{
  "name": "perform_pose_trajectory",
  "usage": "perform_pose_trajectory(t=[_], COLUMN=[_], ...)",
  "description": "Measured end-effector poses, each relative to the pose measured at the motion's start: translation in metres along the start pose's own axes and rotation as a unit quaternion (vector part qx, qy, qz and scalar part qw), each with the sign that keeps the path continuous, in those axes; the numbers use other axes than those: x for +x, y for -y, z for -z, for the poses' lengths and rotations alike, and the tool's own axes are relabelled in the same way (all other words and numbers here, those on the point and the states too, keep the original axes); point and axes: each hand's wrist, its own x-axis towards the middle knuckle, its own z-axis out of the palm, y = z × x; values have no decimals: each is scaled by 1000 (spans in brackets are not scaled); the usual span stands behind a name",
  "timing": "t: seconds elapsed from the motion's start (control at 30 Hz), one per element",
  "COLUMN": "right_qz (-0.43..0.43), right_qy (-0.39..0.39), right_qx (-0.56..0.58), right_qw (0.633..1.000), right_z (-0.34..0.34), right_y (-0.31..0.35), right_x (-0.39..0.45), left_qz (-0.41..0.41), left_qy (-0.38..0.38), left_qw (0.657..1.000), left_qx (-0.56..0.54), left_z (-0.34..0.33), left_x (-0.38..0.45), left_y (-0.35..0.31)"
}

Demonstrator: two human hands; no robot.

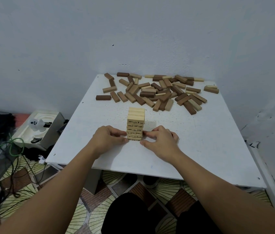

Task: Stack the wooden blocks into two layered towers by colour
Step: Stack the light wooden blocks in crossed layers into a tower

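On the floor at far left, a green cable [15, 146] loops beside a white moulded tray [37, 127]. On the white desk [200, 149], the left hand [107, 138] touches the left side of the pale block tower [135, 124] near its base, its grip lightly curled, fingertips on the lower layers. The tower stands upright, numbers printed on its block ends. The right hand [161, 139] mirrors this, fingertips pressing the right side. Behind, loose brown and tan blocks [158, 92] lie scattered along the desk's far edge.
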Motion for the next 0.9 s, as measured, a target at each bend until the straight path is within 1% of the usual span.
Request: perform_pose_trajectory(t=[0.23,0.33,0.47,0.53,0.6,0.7,0.77,0.83,0.9], right_qz=[-4,-6,-8,-5,1,8,-6,-21,-29], right_qy=[-1,-3,1,0,-8,-27,-32,-35,-36], right_qx=[4,4,21,22,7,-38,-45,-43,-62], right_qw=[1000,1000,1000,1000,1000,999,998,998,997], right_z=[-1,-2,-1,2,9,26,41,56,69], right_y=[2,0,-2,-4,-6,-13,-19,-25,-32], right_x=[1,2,2,2,3,11,19,27,33], left_qz=[4,6,13,5,-13,-46,-72,-106,-146], left_qy=[-3,-10,10,5,-25,-107,-162,-179,-164], left_qw=[1000,1000,1000,999,1000,989,978,970,960], left_qx=[16,3,-18,-32,8,96,108,125,171], left_z=[0,1,5,10,16,27,34,35,27], left_x=[-1,-2,-6,-7,-4,3,8,12,18], left_y=[-2,-5,-10,-11,-14,-28,-48,-74,-104])
